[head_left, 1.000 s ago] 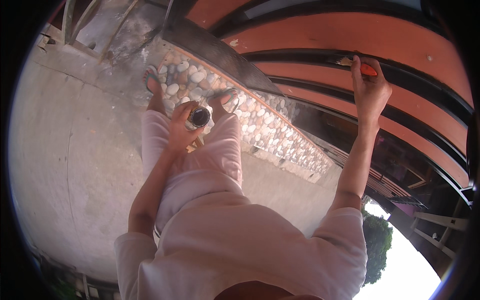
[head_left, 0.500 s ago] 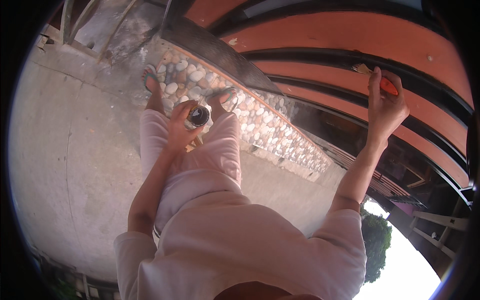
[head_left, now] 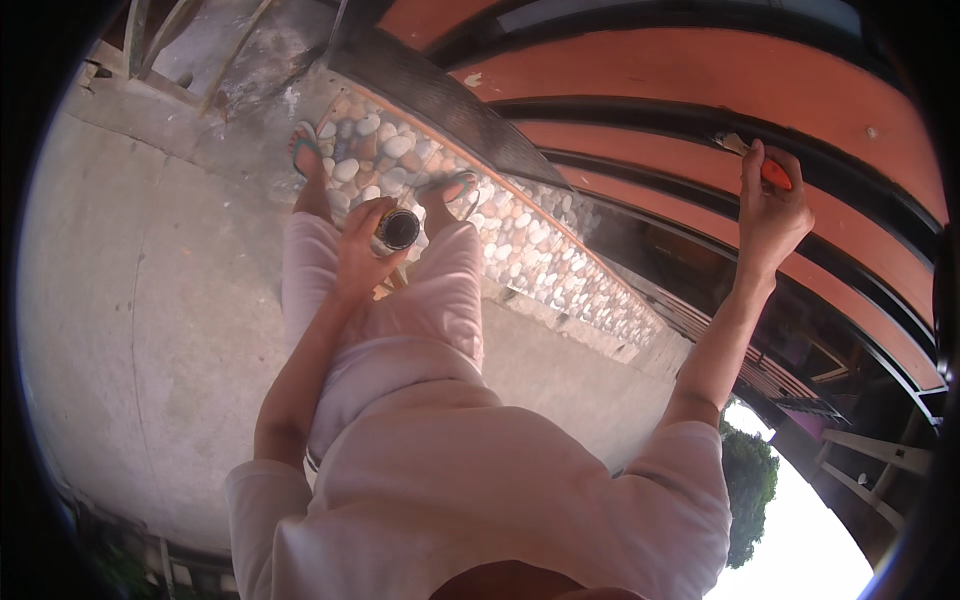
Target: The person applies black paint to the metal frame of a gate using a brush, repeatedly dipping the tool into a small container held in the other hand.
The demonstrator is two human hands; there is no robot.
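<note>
My left hand point(head_left: 362, 248) is wrapped around a small open can point(head_left: 398, 229) with dark contents, held above my knees. My right hand point(head_left: 777, 212) is raised at the right and grips a paintbrush point(head_left: 776, 174) by its orange handle. The brush's bristles meet a black bar point(head_left: 640, 112) that runs across an orange panel point(head_left: 620, 70). From this view I cannot tell how firmly the bristles press on the bar.
More black bars cross the orange panel. Below it lies a strip of set pebbles point(head_left: 397, 147), where my sandalled feet stand. Grey concrete floor point(head_left: 200, 330) spreads to the left. A wooden frame point(head_left: 150, 60) stands at the upper left, and a tree point(head_left: 750, 490) shows at the lower right.
The brush has shifted slightly right and down along the black bar. My left hand keeps the can in nearly the same place, and the pale reflection inside it has faded.
</note>
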